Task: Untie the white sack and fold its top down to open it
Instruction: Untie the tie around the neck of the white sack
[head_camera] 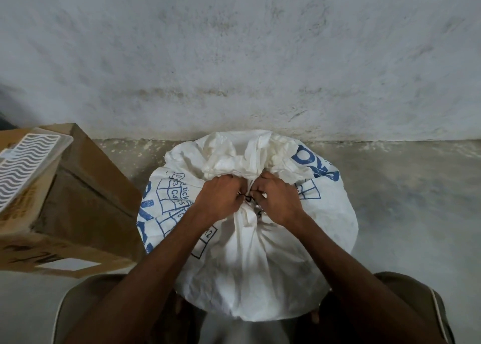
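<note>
A full white sack (260,260) with blue printing stands on the floor between my knees, close to the wall. Its neck is gathered and bound by a thin dark tie (249,197), and the loose top (242,156) flops away toward the wall. My left hand (217,199) pinches at the tie from the left side of the neck. My right hand (277,200) pinches at it from the right. Fingertips of both hands meet at the knot, which is mostly hidden by them.
A brown cardboard box (78,200) stands at the left, touching the sack's side, with a white wavy-patterned tray (28,166) lying on top. A rough grey wall (234,57) rises right behind the sack. Concrete floor (416,200) stretches to the right.
</note>
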Demonstrator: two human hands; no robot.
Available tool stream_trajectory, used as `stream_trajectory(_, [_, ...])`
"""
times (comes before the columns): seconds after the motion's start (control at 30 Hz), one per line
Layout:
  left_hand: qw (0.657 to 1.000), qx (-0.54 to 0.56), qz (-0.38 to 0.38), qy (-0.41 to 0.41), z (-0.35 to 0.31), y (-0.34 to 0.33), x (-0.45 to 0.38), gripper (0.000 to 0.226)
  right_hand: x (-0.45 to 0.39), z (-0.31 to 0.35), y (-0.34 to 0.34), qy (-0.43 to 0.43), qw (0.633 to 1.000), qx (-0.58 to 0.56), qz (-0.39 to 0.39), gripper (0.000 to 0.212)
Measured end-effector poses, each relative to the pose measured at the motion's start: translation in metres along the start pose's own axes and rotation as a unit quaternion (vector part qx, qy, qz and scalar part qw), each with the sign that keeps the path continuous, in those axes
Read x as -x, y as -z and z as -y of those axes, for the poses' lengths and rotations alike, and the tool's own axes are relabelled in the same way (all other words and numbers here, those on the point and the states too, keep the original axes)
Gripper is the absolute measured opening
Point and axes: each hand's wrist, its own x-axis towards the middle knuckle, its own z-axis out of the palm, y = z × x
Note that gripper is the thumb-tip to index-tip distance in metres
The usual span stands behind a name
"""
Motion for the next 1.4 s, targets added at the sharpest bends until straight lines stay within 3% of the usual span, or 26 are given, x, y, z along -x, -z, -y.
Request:
stream_trajectory(0.13, [1.0,-0.001,0.005,-0.001,-0.003,0.003,0.001,0.018,0.0,0.001,0.001,0.007,1.0,-0.025,0.003,0.008])
stream_trajectory(0.43, [0.992,0.112,0.046,-0.025,0.019,0.012,0.0,0.019,0.001,-0.009,0.004,0.037,0.993,-0.114,-0.011,0.005])
stream_trajectory(0.63, [0.988,0.138,0.054,-0.045,0.029,0.003,0.003,0.024,0.002,-0.01,0.003,0.029,0.997,-0.074,0.003,0.012])
stream_trajectory(0.83, [0.982,0.129,0.129,-0.058,0.03,0.012,-0.004,0.023,0.0,-0.009,0.001,0.035,0.998,-0.054,-0.005,0.011])
stream_trajectory(0.93, [0.986,0.12,0.112,-0.038,0.023,0.01,-0.005,0.023,-0.002,-0.01,-0.002,0.042,0.998,-0.045,0.002,0.008])
stream_trajectory(1.07, [0.991,0.116,0.055,-0.027,0.02,0.008,0.0,0.017,-0.006,-0.014,0.003,0.011,0.977,-0.213,-0.013,0.011])
stream_trajectory(1.2, [0.986,0.16,0.027,-0.027,0.026,0.008,0.006,0.018,-0.006,-0.012,0.014,-0.054,0.916,-0.398,-0.002,0.007])
stream_trajectory(1.4, [0.986,0.153,-0.067,-0.004,0.021,0.006,0.014,0.026,-0.004,-0.007,0.021,-0.091,0.863,-0.497,0.024,0.008])
